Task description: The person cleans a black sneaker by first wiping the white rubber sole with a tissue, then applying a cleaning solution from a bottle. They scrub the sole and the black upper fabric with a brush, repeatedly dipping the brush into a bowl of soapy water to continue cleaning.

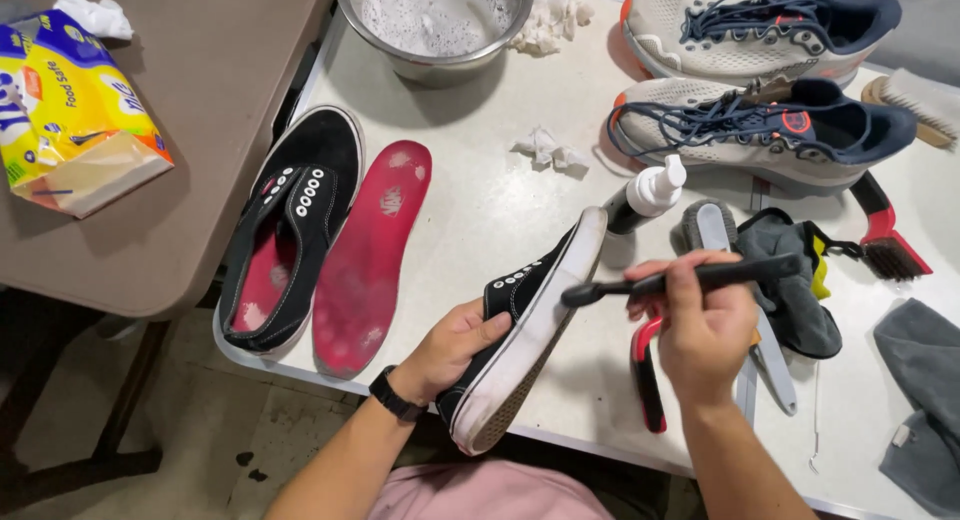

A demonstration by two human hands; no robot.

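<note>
My left hand (452,345) grips a black canvas sneaker (525,325) with a white sole, tilted on its side above the near table edge. My right hand (700,325) holds a slim black brush (690,278), whose head touches the sneaker's white sole edge near the toe. The matching black sneaker (290,225) lies flat at the left of the white table (480,195), with a red insole (368,250) beside it.
A steel bowl of soapy water (437,20) stands at the back. A pair of grey-and-navy running shoes (760,80) lies at the back right. A white pump bottle (645,195), red-handled brushes (885,240), grey cloths (925,380) and crumpled tissues (545,148) lie around. A yellow tissue pack (65,110) sits on the brown table.
</note>
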